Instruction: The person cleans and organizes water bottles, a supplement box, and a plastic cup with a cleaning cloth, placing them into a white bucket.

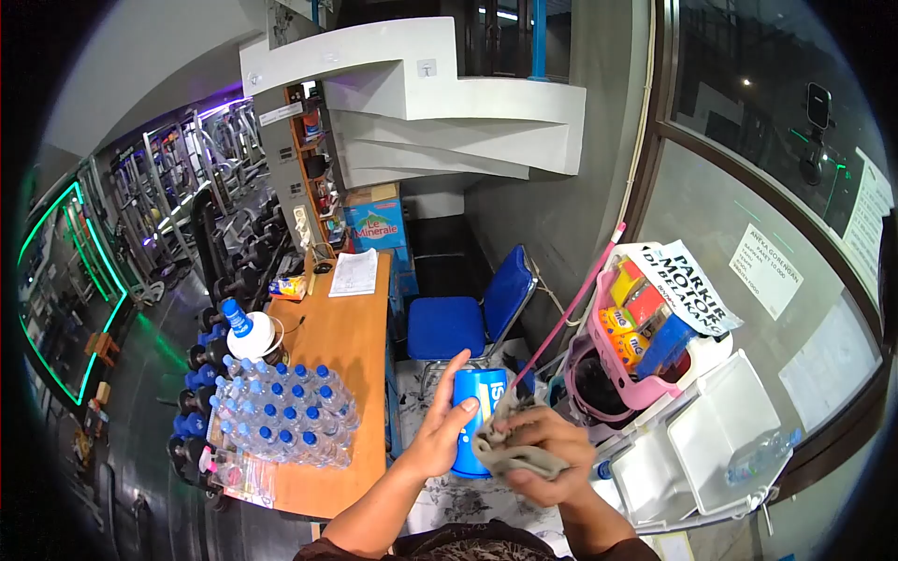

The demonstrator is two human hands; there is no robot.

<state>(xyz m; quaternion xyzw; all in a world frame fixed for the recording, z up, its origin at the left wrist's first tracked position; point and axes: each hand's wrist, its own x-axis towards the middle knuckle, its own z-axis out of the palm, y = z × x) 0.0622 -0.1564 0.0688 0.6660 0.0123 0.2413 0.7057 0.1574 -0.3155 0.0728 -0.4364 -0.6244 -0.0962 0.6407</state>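
Note:
My left hand point(440, 430) is wrapped around a blue cylindrical container point(470, 444) with white lettering, held slightly tilted in front of my body. A crumpled grey cloth point(519, 456) is bunched in my right hand point(554, 449), whose fingers are closed on it. The cloth presses against the right side of the container and hides part of its lettering. The container's top end faces up and away from me.
On the left, a wooden table point(360, 327) bears several water bottles point(285, 411), a white round object point(254, 341) and papers point(354, 273). A blue chair point(447, 327) stands ahead. To the right are a pink basket point(645, 391) of packets and white bins point(720, 411).

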